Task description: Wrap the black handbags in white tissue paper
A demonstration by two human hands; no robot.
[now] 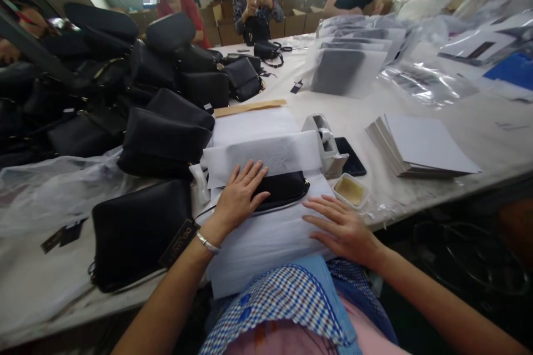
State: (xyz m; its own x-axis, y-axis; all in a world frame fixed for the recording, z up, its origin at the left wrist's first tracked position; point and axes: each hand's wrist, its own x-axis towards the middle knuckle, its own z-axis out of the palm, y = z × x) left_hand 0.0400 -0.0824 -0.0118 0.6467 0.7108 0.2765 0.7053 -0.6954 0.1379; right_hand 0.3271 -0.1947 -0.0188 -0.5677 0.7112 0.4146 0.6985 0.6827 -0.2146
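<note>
A black bag [281, 188] lies on white tissue paper [266, 238] in front of me, its far part covered by a folded sheet of thin white paper [291, 150]. My left hand [241, 194] rests flat with spread fingers on the bag and the edge of that sheet. To the right of the bag, my right hand [337, 227] hovers at or just above the tissue, fingers apart and holding nothing. Another black bag [141, 233] with a dark tag lies left of my left forearm.
Black bags [166, 133] are heaped at left. A tape dispenser [325, 144], a phone [350, 156], a small dish [351, 191] and stacked white boards [425, 147] are at right. Wrapped bags [339, 69] stand farther back. Several people are across the table.
</note>
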